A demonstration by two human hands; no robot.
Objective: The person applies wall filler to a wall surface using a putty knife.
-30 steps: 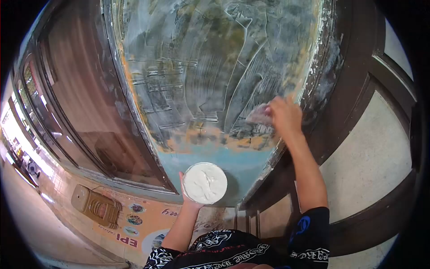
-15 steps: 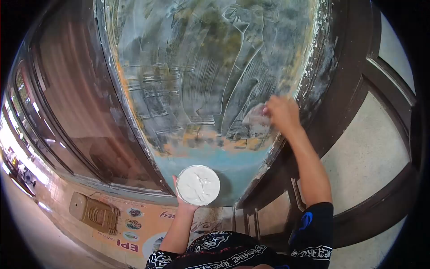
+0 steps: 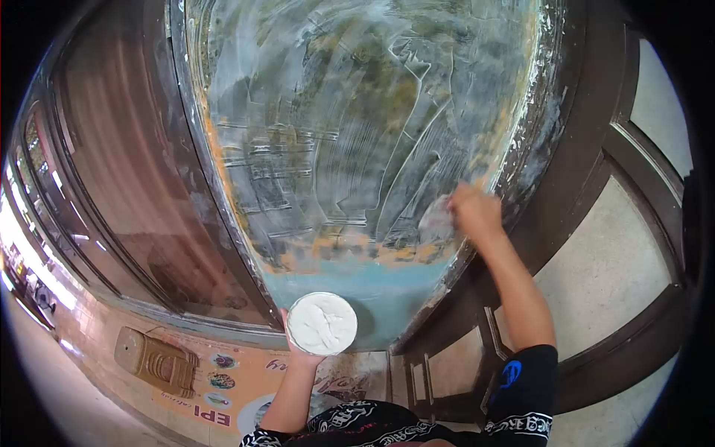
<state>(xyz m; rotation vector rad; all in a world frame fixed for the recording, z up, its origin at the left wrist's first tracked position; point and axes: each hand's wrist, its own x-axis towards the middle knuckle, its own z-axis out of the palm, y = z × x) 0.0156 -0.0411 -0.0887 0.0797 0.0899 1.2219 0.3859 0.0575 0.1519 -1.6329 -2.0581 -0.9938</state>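
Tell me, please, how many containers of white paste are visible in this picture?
1. The round container of white paste is in the left hand, low in front of the smeared panel. The right hand holds a small scraper, no container. Others may lie outside view.

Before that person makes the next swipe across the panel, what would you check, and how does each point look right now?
1. Right hand grips the scraper: ok.
2. Scraper blade lies against the wall panel: ok, as far as the blur allows.
3. Left hand holds the tub level: ok.
4. Tub has white paste in it: ok, it looks nearly full.
5. Paste loaded on the blade: cannot tell, too blurred.
6. Bare blue strip at the panel's bottom covered: not ok, it is uncoated.
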